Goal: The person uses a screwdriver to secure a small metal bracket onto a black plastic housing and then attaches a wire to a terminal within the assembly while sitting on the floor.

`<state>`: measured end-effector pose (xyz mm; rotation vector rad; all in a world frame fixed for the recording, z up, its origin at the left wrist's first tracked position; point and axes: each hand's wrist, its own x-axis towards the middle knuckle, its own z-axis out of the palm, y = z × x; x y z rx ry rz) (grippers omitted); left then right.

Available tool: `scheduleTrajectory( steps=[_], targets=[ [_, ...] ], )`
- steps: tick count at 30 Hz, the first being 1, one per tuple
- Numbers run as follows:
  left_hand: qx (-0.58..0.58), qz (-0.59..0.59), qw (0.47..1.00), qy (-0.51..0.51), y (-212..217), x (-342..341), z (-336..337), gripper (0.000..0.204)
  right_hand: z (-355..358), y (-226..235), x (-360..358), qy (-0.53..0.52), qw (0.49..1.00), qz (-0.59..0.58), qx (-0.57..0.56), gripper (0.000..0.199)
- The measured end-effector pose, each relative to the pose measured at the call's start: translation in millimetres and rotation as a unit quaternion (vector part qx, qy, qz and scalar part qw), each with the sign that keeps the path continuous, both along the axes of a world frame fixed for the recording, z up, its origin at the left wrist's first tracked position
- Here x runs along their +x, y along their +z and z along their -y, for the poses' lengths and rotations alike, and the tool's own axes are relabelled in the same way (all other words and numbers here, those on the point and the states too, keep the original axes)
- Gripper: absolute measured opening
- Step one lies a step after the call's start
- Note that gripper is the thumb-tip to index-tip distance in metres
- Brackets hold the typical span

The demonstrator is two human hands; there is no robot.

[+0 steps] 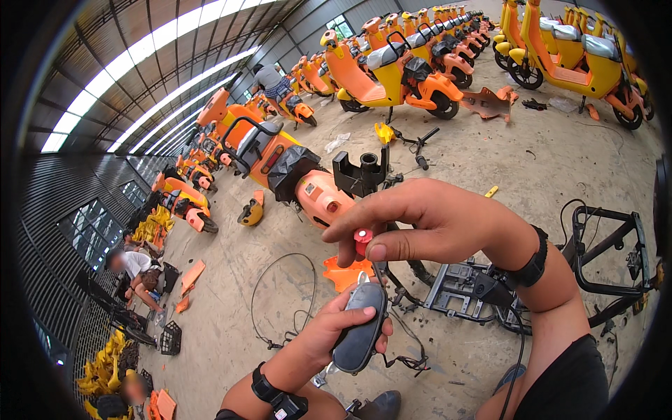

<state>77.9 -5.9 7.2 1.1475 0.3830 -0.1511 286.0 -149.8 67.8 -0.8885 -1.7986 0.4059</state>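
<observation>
A dark grey, long oval part (358,332) with a smooth face lies in my left hand (339,325), thumb across its front and fingers behind. Just above it, my right hand (420,220) pinches a red-handled screwdriver (362,240) between thumb and fingers. The handle's end faces up, and a short piece of its shaft shows under the thumb, pointing down toward the oval part's upper end. Whether the tip touches the part is hidden. A small shiny metal piece (363,278) shows at that upper end. Thin dark wires (413,362) hang close beside my left hand.
A stripped black scooter frame (602,245) with a metal bracket (455,290) lies at right. Ahead stands an orange and yellow scooter (325,192); rows of scooters fill the back. An orange panel (339,273) and looped cable (255,290) lie on the floor. Other people sit at left.
</observation>
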Motion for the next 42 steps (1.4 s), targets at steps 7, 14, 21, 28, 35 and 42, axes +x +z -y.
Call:
scheduleTrajectory(
  steps=[7, 14, 21, 28, 35, 42],
  targets=[
    [-0.001, 0.004, 1.0, 0.0, 0, 0, 0, 0.05, -2, 0, 0, 0.011, 1.0, -0.022, -0.012, 0.03],
    [0.002, -0.008, 1.0, 0.0, 2, -1, 1, 0.051, 0, 1, -2, -0.028, 0.999, -0.013, -0.033, 0.029],
    [0.01, -0.006, 1.0, 0.011, 0, -2, -2, 0.052, -1, 0, -7, -0.083, 0.996, -0.023, -0.021, 0.029],
    [0.004, 0.011, 0.999, 0.029, -2, 0, -2, 0.046, -8, -8, -13, -0.127, 0.99, -0.06, 0.004, 0.031],
    [-0.009, 0.031, 0.998, 0.055, -4, -2, -3, 0.035, -12, -11, -22, -0.18, 0.977, -0.113, 0.007, 0.028],
    [-0.013, 0.044, 0.995, 0.089, -9, -1, -3, 0.034, -18, -12, -31, -0.225, 0.965, -0.133, -0.005, 0.029]
  ],
)
